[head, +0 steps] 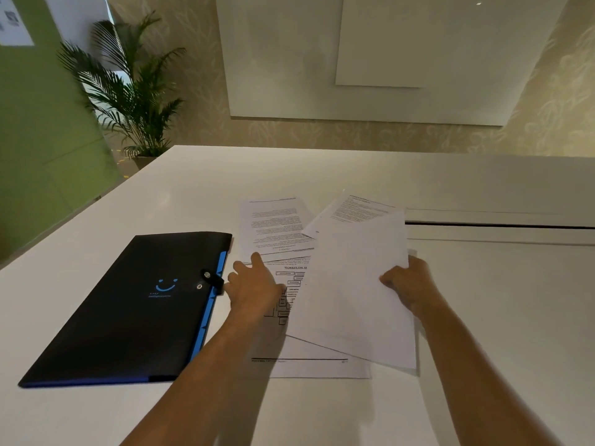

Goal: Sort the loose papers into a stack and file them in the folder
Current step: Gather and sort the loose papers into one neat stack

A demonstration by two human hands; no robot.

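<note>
1. The black folder [128,307] is lying shut on the white table [483,300], left of the papers — long axis running near-left to far-right.
2. The right hand [407,286] is pinching a blank sheet [354,294] at its right edge.
3. The left hand [254,286] is pressing open fingers on the printed sheets [277,226].

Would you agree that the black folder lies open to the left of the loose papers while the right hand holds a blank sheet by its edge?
Not quite: the head view shows the black folder lying closed, its flap fastened by the snap strap. The rest holds: it sits left of the loose papers, and the right hand holds a blank sheet by its edge.
</note>
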